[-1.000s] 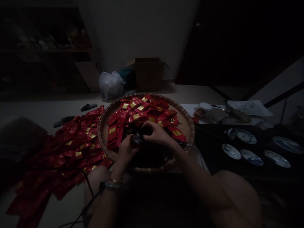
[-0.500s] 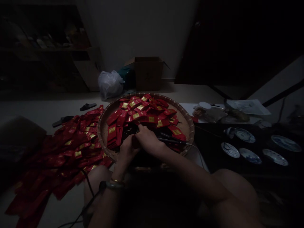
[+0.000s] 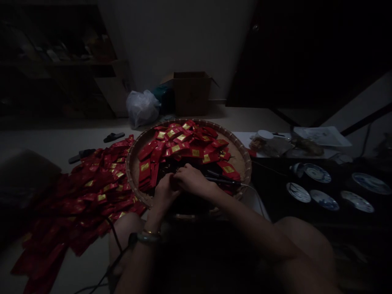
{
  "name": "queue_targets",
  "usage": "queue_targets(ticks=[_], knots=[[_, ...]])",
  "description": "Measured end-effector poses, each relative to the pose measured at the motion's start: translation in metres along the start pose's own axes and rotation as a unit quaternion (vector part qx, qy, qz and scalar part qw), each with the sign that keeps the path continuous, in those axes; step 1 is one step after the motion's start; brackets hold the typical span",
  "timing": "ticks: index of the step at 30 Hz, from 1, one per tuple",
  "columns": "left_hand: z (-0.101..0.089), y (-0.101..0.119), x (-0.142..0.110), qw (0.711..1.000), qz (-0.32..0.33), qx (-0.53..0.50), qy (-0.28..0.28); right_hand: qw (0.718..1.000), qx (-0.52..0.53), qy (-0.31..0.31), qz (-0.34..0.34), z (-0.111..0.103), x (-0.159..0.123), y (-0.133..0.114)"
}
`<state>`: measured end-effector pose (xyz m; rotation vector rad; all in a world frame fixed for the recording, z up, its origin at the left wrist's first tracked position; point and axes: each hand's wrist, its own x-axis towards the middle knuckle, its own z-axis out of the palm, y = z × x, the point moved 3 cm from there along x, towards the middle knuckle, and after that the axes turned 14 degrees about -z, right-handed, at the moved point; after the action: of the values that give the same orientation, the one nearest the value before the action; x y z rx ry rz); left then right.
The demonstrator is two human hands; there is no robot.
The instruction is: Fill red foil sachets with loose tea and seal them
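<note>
A round woven bamboo tray (image 3: 241, 157) is in front of me, heaped with small red packets with gold labels (image 3: 180, 139). Above its near side my left hand (image 3: 165, 191) and my right hand (image 3: 192, 179) meet, both with curled fingers. A dark red patch, seemingly a packet, shows in the left hand between them. Whatever the right fingertips pinch is hidden by the hand and the dimness. Just right of the right hand, a slim dark tool with a pale cable (image 3: 225, 181) lies across the packets. A dark area in the tray lies beyond my fingers.
More red packets (image 3: 101, 198) are spread over the floor at left, near dark slippers (image 3: 114, 137). Behind the tray are a white plastic bag (image 3: 142, 108) and an open cardboard box (image 3: 192, 96). Blue-and-white plates (image 3: 324, 200) and bagged items (image 3: 275, 146) sit at right.
My right hand has drawn back slightly and its fingers have shifted beside the left hand. The left hand stays nearly in place. The view has moved a little.
</note>
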<state>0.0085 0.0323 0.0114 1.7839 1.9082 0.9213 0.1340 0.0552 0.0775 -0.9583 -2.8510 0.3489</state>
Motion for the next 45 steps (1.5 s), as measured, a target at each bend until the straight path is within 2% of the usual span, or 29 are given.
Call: queue_targets(ticks=[3, 5, 8, 9, 11, 13, 14, 15, 17, 19, 20, 22, 26, 31, 33, 35, 39, 42, 45], knots=[[0.0, -0.001, 0.001, 1.0, 0.002, 0.0, 0.006, 0.993, 0.04, 0.088, 0.062, -0.003, -0.002, 0.004], [0.0, -0.001, 0.001, 1.0, 0.003, 0.005, 0.011, 0.991, 0.055, 0.085, 0.087, -0.001, -0.002, 0.005], [0.001, -0.002, 0.001, 1.0, 0.004, 0.018, 0.017, 0.995, 0.07, 0.032, 0.065, 0.003, 0.001, 0.004], [0.0, -0.002, 0.001, 1.0, 0.003, 0.019, 0.019, 0.994, 0.086, 0.039, 0.052, 0.003, 0.001, 0.005], [-0.001, -0.003, 0.001, 1.0, 0.0, 0.014, 0.024, 0.986, 0.127, 0.096, 0.043, 0.0, -0.002, 0.013], [-0.004, -0.004, 0.001, 0.999, -0.004, 0.002, 0.032, 0.977, 0.153, 0.132, 0.066, 0.001, -0.011, 0.027], [-0.005, -0.004, 0.002, 0.999, -0.005, -0.005, 0.035, 0.977, 0.155, 0.118, 0.086, 0.004, -0.017, 0.034], [-0.007, -0.004, 0.002, 0.999, -0.008, -0.013, 0.038, 0.979, 0.153, 0.077, 0.11, 0.009, -0.024, 0.04], [-0.008, -0.004, 0.002, 0.999, -0.016, -0.024, 0.039, 0.976, 0.143, -0.042, 0.157, 0.025, -0.038, 0.048], [-0.009, -0.003, 0.001, 0.998, -0.023, -0.029, 0.041, 0.965, 0.129, -0.13, 0.187, 0.042, -0.047, 0.047], [-0.009, -0.003, 0.001, 0.998, -0.024, -0.031, 0.043, 0.962, 0.121, -0.151, 0.194, 0.049, -0.049, 0.043], [-0.008, -0.002, 0.001, 0.998, -0.024, -0.035, 0.044, 0.965, 0.108, -0.153, 0.186, 0.06, -0.048, 0.035], [-0.006, -0.003, 0.001, 0.998, -0.025, -0.042, 0.038, 0.981, 0.11, -0.083, 0.138, 0.067, -0.04, 0.025], [-0.006, -0.004, 0.002, 0.998, -0.025, -0.036, 0.044, 0.981, 0.136, -0.009, 0.135, 0.061, -0.043, 0.041], [-0.006, -0.004, 0.001, 0.998, -0.022, -0.036, 0.041, 0.975, 0.173, 0.028, 0.139, 0.051, -0.045, 0.048], [-0.006, -0.003, 0.001, 0.998, -0.021, -0.038, 0.037, 0.962, 0.215, 0.091, 0.141, 0.035, -0.044, 0.052], [-0.006, -0.001, 0.001, 0.999, -0.025, -0.034, 0.026, 0.927, 0.28, 0.234, 0.09, -0.003, -0.028, 0.042], [-0.008, 0.0, 0.001, 0.999, -0.03, -0.033, 0.022, 0.917, 0.304, 0.251, 0.052, -0.015, -0.01, 0.028], [-0.009, 0.0, 0.001, 0.999, -0.035, -0.033, 0.021, 0.911, 0.328, 0.242, 0.058, -0.014, -0.002, 0.021]])
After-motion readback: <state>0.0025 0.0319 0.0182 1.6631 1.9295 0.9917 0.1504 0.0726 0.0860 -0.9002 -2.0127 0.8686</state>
